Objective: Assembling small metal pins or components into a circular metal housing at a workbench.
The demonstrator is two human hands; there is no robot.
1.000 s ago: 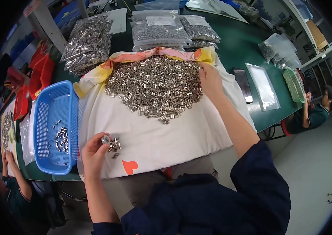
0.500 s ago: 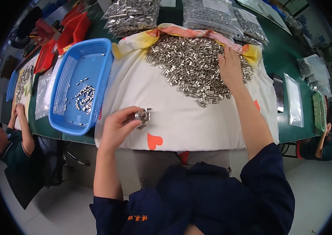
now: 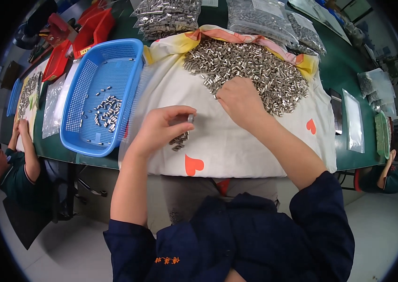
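Two hands over white cloth (image 3: pixel 255 141), left hand (image 3: pixel 159 129) pinching metal sleeves (image 3: pixel 180 138) (blue basket (image 3: pixel 91 141) beside), right hand (image 3: pixel 241 101) spread at pile (image 3: pixel 250 70) edge

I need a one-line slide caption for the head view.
Left hand holds small metal tubes; right hand rests at the tube pile.

Left hand (image 3: pixel 159 128) raised, fingers (image 3: pixel 180 113) curled closed; right hand (image 3: pixel 240 99) palm-down, forearm extended.
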